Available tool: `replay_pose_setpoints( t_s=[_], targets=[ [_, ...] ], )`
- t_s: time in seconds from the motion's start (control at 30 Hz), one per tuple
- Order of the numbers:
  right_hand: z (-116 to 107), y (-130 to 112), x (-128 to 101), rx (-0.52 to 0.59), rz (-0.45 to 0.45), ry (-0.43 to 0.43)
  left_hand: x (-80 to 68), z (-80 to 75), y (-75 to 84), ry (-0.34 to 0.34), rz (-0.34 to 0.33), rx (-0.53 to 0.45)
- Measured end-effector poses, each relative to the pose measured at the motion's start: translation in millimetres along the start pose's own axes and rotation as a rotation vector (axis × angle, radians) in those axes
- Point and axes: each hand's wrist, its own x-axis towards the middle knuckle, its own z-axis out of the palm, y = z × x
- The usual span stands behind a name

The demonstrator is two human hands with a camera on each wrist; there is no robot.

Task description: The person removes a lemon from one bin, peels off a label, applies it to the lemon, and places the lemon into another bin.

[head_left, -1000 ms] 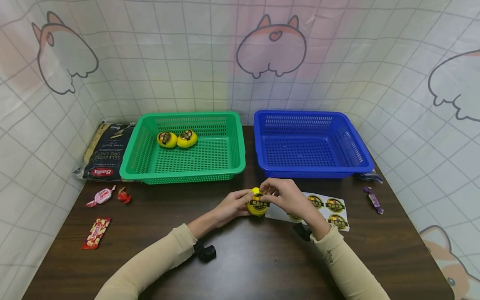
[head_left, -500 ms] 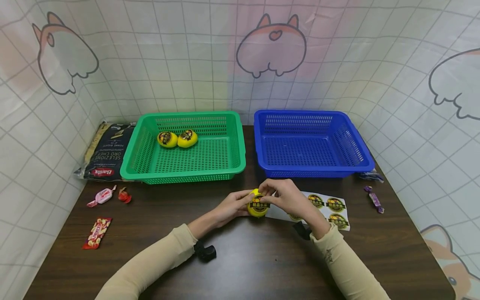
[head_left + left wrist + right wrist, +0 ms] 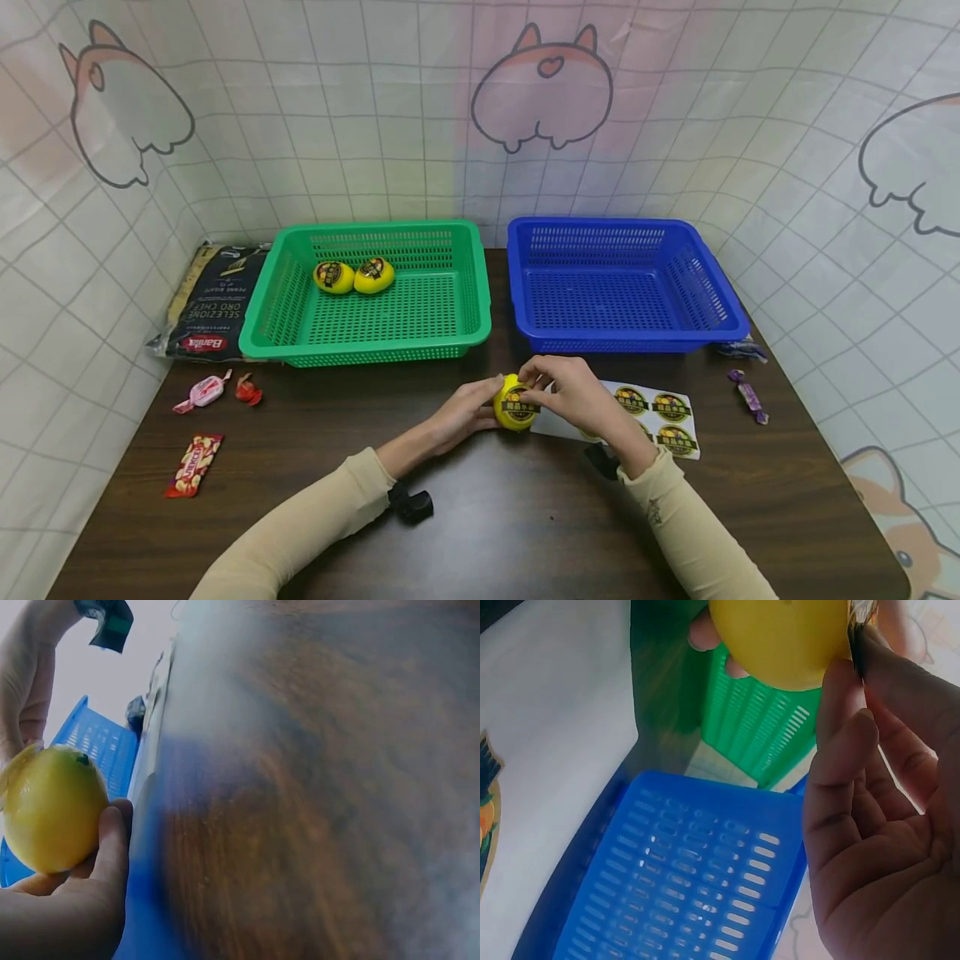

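Observation:
My left hand [image 3: 459, 418] holds a yellow lemon [image 3: 56, 814] above the middle of the table, fingers curled round its side and underside. A round black and gold fruit sticker [image 3: 520, 407] faces up over the lemon. Its right edge is pinched between thumb and fingertip of my right hand [image 3: 572, 400], right at the lemon's side. In the right wrist view the sticker [image 3: 859, 634] shows edge-on at the fingertips. Partly under my right hand lies a white sheet of stickers [image 3: 551, 423] with several round labels on it.
Behind stand a green basket [image 3: 420, 312] with two stickered lemons [image 3: 372, 276] and a blue basket [image 3: 600, 300]. A pasta bag [image 3: 217, 308] lies far left. Wrapped candies [image 3: 204, 392] and a red snack packet [image 3: 194, 465] lie left, a purple candy [image 3: 748, 397] right.
My left thumb has drawn back to the lemon's upper left edge, baring more yellow skin beside the sticker. The right hand keeps its pinch on the sticker, almost unmoved.

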Motion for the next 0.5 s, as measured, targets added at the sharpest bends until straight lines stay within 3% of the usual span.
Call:
replay_pose_setpoints(
  t_s=[0.13, 0.27, 0.5],
  targets=[
    [1.3, 0.2, -1.0, -0.018, -0.014, 0.018, 0.8, 1.3, 0.5, -0.033, 0.024, 0.043],
    [3.2, 0.0, -2.1, -0.019, -0.009, 0.023, 1.6, 3.6, -0.4, -0.016, 0.026, 0.062],
    [4.5, 2.6, -4.2, 0.025, 0.050, 0.030, 2.4, 4.1, -1.0, -0.047, 0.032, 0.035]
  ],
)
